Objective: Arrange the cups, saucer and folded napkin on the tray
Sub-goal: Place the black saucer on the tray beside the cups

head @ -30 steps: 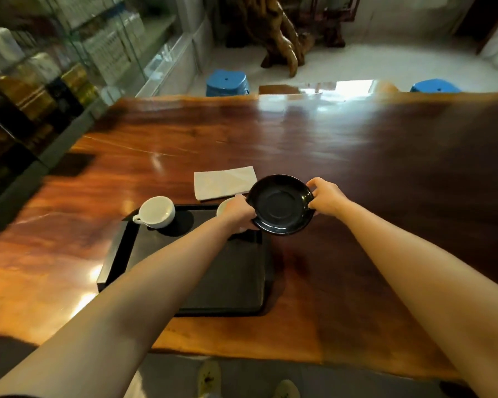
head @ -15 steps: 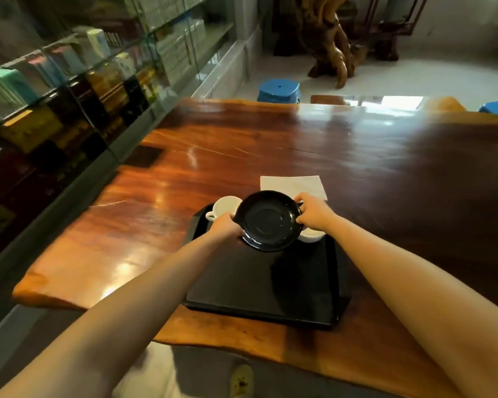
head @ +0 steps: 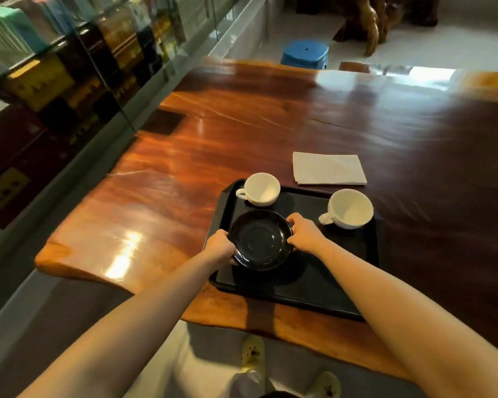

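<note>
Both hands grip the black saucer (head: 260, 239) by its rim, one on each side. The left hand (head: 220, 247) curls its fingers around the saucer's left edge; the right hand (head: 304, 234) pinches the right edge, thumb on top and fingers wrapped under. Whether the saucer rests on the tray (head: 314, 285) or sits just above it cannot be told; it is over the tray's left half, close to the left rim.

One white cup (head: 260, 188) stands at the tray's far left corner, just beyond the saucer, handle pointing left. The second cup (head: 348, 208) stands at the far right corner, near the right hand but apart from it, handle pointing toward the hand. The folded white napkin (head: 328, 168) lies flat on the tabletop (head: 242, 130), just past the tray's far edge, between the two cups. The tray sits at the tabletop's near edge.
</note>
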A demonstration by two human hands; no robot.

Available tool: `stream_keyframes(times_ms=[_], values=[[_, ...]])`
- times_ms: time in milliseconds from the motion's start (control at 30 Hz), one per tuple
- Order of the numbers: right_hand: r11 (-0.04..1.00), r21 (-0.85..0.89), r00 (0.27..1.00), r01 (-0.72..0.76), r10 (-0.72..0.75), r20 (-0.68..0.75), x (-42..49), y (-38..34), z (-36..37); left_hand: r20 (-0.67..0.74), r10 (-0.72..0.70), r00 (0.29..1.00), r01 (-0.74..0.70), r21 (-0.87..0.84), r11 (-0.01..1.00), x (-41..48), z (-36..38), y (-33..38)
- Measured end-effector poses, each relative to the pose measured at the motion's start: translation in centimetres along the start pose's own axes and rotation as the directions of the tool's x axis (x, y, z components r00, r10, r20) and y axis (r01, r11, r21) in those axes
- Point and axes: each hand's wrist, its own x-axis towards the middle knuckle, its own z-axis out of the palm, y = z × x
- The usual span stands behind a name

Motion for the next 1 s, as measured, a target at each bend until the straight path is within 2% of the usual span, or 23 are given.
stream_keyframes(times_ms=[67,167,300,467,567,700,900,1000], values=[[1.0,0.002,1.0,-0.012,0.012,0.004,0.2,0.2,0.9,0.0,-0.033,0.999,0.033,0.03,0.999,0.3,0.3,-0.5],[0.999,0.003,0.999,-0.032,0.032,0.013,0.3,0.5,2.1,-0.021,-0.057,0.998,0.059,0.162,0.985,0.6,0.7,-1.2],[0.999,-0.006,0.999,-0.045,0.045,0.03,0.4,0.9,3.1,-0.043,-0.033,0.999,0.043,0.277,0.96,0.8,0.9,-1.7],[0.998,-0.051,0.996,-0.045,0.049,0.071,0.6,0.5,2.4,0.041,0.007,0.999,-0.022,0.368,0.929,1.0,-0.3,-0.7],[0.992,-0.098,0.99,-0.08,0.091,0.113,0.4,0.0,1.7,0.099,-0.017,0.995,-0.034,0.489,0.871,1.0,-1.5,0.6],[0.987,-0.119,0.977,-0.112,0.131,0.168,-0.3,-0.7,-0.4,0.118,0.103,0.988,-0.151,0.553,0.819,0.5,-2.8,3.7],[0.987,-0.086,0.959,-0.138,0.155,0.238,-1.2,-1.5,-7.1,0.251,0.209,0.945,-0.325,0.646,0.691,0.2,-3.2,10.8],[0.986,-0.072,0.948,-0.153,0.167,0.269,-1.6,-1.8,-11.2,0.26,0.249,0.933,-0.359,0.611,0.706,0.3,-2.6,14.6]])
